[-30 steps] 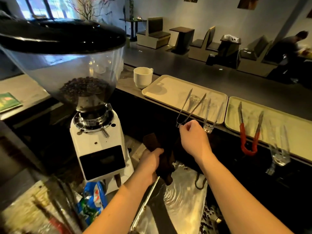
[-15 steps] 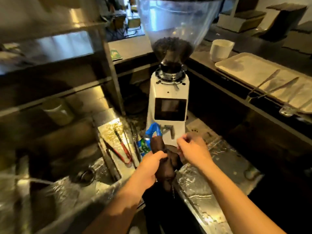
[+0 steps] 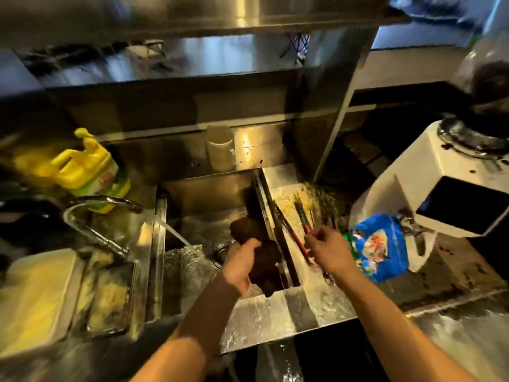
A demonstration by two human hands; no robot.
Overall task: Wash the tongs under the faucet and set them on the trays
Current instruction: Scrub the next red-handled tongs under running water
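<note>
The red-handled tongs (image 3: 296,238) lie on the wet steel ledge along the right edge of the sink (image 3: 203,194), and the right hand (image 3: 326,250) is down on them, its fingers curled at the red part; whether the pinch is already closed is hard to tell through the blur. The left hand (image 3: 239,261) is clenched around a dark brown cloth (image 3: 256,244) that hangs over the sink's right wall.

The tongs look like thin sprung metal with a coated grip: light, stiff along the arms, likely slick when wet. The coated handle near the hinge seems the surest place to grip, squeezing both arms together so they do not spring apart.

The faucet (image 3: 96,205) at the sink's left edge runs a stream into the basin, where water pools near the drain. A yellow jug (image 3: 82,172) stands behind the faucet, contents unseen. A blue packet (image 3: 381,249) leans against the white grinder (image 3: 429,188) at the worktop's right side. Dirty utensils seem to lie further back on the ledge, too blurred to name.
</note>
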